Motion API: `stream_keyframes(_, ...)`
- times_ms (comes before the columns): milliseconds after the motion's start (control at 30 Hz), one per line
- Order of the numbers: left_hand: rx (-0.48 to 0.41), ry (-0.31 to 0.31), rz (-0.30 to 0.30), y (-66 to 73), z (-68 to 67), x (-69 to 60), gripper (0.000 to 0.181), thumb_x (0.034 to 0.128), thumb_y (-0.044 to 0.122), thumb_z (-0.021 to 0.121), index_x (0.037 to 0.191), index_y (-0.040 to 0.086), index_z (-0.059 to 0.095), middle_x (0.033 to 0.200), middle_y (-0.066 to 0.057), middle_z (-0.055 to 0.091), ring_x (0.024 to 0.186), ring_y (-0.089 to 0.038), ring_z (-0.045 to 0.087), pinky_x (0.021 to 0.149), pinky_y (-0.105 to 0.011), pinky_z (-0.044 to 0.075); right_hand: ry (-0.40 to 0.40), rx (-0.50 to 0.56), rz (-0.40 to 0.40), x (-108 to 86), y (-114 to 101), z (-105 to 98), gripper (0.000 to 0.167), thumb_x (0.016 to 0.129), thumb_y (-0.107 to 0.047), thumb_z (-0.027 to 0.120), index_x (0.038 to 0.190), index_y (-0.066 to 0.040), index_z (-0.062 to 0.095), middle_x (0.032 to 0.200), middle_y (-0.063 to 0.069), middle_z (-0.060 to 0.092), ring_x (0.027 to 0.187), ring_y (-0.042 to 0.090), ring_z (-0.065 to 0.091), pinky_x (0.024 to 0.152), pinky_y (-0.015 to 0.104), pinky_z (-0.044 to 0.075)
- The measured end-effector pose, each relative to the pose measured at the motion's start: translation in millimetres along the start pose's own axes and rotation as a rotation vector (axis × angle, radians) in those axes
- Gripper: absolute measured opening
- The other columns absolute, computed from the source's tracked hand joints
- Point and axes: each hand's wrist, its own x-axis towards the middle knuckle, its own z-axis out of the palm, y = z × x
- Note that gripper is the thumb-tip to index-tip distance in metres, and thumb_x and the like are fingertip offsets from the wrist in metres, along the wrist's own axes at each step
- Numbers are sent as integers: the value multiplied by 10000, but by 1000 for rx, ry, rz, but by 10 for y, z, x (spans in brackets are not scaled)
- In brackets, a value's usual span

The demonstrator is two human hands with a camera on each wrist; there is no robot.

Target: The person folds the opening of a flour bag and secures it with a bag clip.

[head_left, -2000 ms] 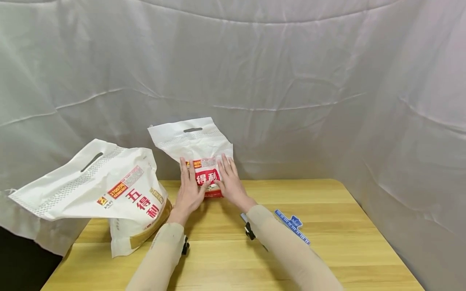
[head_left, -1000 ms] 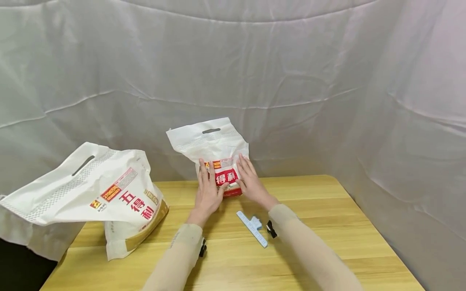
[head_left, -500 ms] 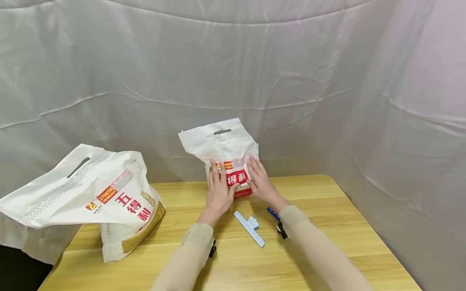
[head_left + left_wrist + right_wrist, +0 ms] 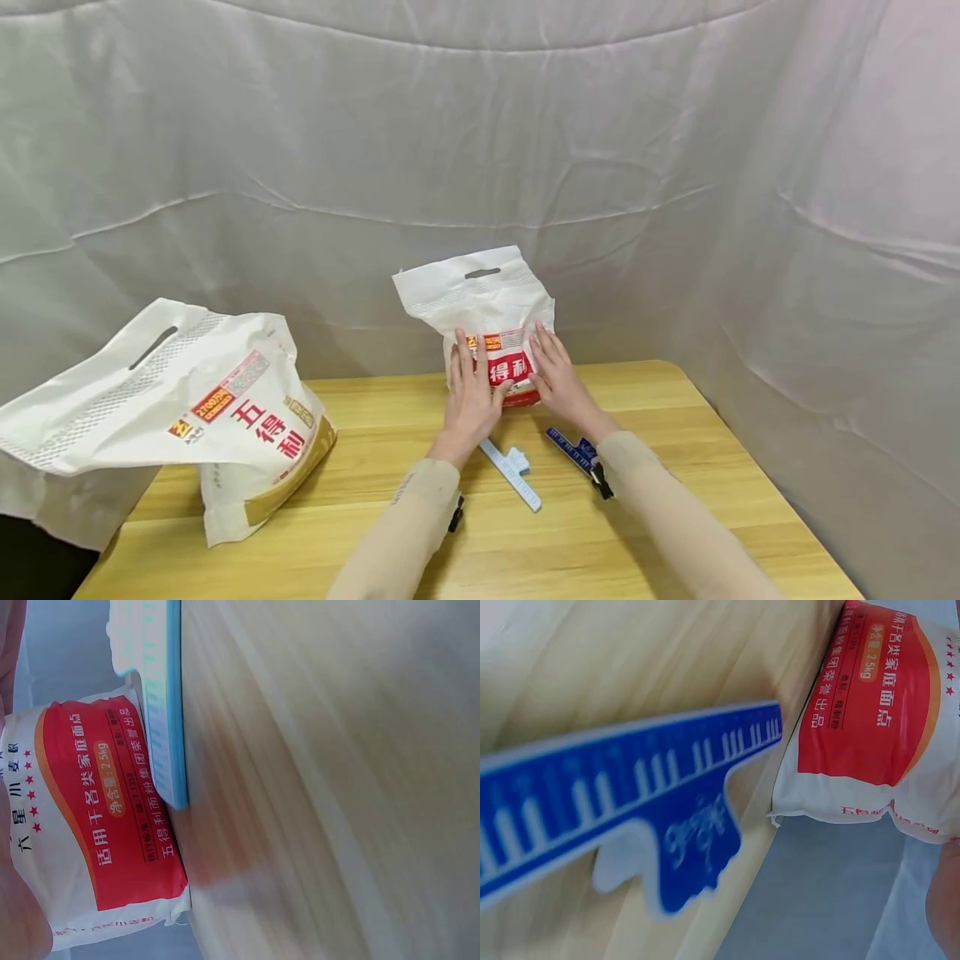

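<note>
A white and red flour bag (image 4: 495, 308) stands upright near the table's back edge, its flat handle top tilting left. My left hand (image 4: 471, 400) lies against the left of its front, fingers straight and spread. On the right side of the front, my right hand (image 4: 561, 379) presses with its fingers extended. Label text on the flour bag (image 4: 112, 802) shows in the left wrist view. Below the hands lie a light-blue ruler-edged clip (image 4: 512, 475) and a dark-blue ruler-edged clip (image 4: 572, 448), the latter partly hidden by the right wrist.
A larger white flour bag (image 4: 247, 400) with a brown base stands at the left of the wooden table (image 4: 720, 500), its top leaning left past the table edge. Grey cloth (image 4: 600, 167) hangs close behind the table and along its right side.
Both hands and the flour bag between them have shifted right along the back of the table. The two clips have come into view between the forearms. The camera view has turned slightly.
</note>
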Motion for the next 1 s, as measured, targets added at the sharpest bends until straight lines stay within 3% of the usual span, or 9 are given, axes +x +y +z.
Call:
stream_keyframes(200, 6, -29, -2, 136, 68, 22, 938, 1051, 522, 505, 1661, 183, -121, 1658, -69, -378, 1592, -394, -18, 1249, -537, 211, -24, -15, 57, -95, 49, -125, 647, 965, 30, 627, 1521, 167, 325, 1659, 326, 183, 1507, 545, 198, 1193, 683, 226)
stream_keyframes(633, 14, -38, 13, 421, 227, 64, 943, 1048, 525, 516, 1665, 168, -102, 1669, -91, -351, 1589, -410, 8, 1238, -546, 234, 2, -53, 43, -258, 249, -329, 643, 956, 15, 631, 1506, 180, 344, 1641, 352, 204, 1489, 562, 219, 1177, 707, 232)
stream_keyframes(1000, 26, -44, 34, 572, 312, 85, 951, 1049, 523, 511, 1658, 179, -133, 1672, -90, -348, 1591, -401, 0, 1234, -519, 252, 27, -37, 58, -359, 348, -461, 652, 931, 32, 646, 1496, 181, 358, 1643, 345, 208, 1493, 558, 220, 1177, 705, 232)
